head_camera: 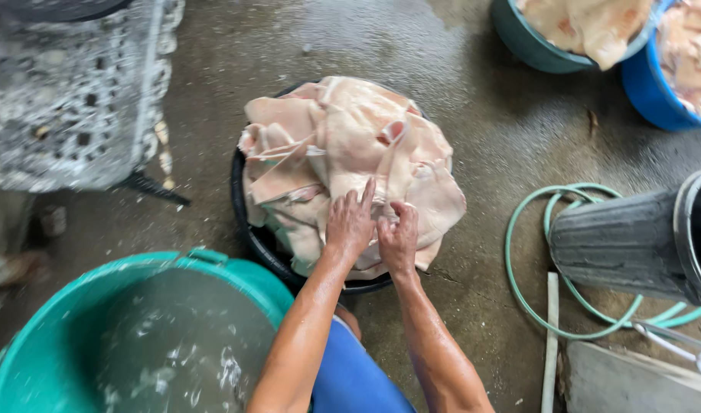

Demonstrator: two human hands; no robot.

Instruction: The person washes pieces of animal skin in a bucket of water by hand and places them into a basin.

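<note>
Pile of pale raw pork skin sheets [350, 164] heaped in a black round basin [247, 229] on the wet concrete floor [473, 99], spilling over the rim on the near right side. Left hand [349, 223] lies flat on the near edge of the pile, fingers spread, palm down, pressing not pinching. Right hand [397, 239] just beside it, touching it, fingers curled and pinching a fold of the top sheet at the pile's near edge. Judgement: to do this well, keep the flat hand pinning the lower sheets while the pinching hand lifts only one layer; slippery, so grip a thick fold. Teal tub of water [136, 336] at the near left, touching the basin. Green hose [546, 252] coiled to the right, grey ribbed bucket on its side [634, 241] over it. Teal basin [530, 46] and blue basin [653, 92] with more skin at the far right corner.
</note>
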